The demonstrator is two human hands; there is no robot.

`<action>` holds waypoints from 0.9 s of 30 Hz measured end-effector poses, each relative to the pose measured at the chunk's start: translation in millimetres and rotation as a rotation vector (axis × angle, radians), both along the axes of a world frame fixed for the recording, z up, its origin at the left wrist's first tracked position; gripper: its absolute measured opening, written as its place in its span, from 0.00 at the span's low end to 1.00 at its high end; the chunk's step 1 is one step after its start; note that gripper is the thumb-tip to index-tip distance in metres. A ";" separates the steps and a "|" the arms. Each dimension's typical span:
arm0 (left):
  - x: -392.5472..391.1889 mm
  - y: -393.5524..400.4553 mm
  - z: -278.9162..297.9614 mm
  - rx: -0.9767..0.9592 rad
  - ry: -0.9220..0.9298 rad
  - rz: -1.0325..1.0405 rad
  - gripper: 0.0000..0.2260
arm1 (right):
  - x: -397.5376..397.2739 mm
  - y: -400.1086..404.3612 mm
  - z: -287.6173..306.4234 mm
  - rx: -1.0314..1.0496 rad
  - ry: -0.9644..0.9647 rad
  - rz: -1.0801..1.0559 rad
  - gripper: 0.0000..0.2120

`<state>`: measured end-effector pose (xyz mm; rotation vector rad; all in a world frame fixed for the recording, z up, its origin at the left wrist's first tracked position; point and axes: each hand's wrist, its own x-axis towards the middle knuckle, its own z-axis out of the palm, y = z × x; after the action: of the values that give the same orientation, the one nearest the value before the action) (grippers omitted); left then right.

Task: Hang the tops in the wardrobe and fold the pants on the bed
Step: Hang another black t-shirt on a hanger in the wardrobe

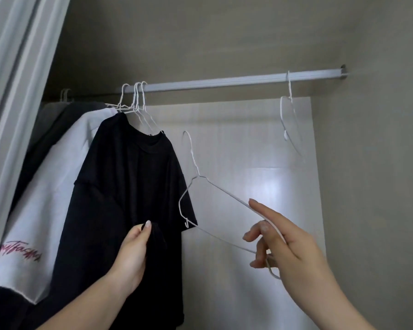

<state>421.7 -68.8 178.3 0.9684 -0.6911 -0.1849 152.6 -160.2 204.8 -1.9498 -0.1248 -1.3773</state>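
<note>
White wire hanger (202, 186) in right hand (279, 236) fingers

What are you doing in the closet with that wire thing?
A person is hanging tops. The right hand holds an empty white wire hanger, off the rail. The left hand pinches the fabric of a black T-shirt that already hangs on the rail. Beside it hang a white T-shirt and darker tops. One more empty hanger hangs farther right.
</note>
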 end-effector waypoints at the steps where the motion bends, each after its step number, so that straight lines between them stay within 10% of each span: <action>1: 1.5 1.3 -7.6 0.019 0.011 0.018 0.14 | -5.1 -1.2 -6.1 0.029 -0.006 0.024 0.18; 27: 15.5 59.2 -30.8 0.315 -0.332 0.061 0.14 | -77.9 -12.5 -32.8 0.289 0.036 0.338 0.15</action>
<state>437.1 -9.6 147.5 1.3381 -0.9535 -0.0793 74.7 -172.7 172.1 -1.6256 -0.2151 -1.0732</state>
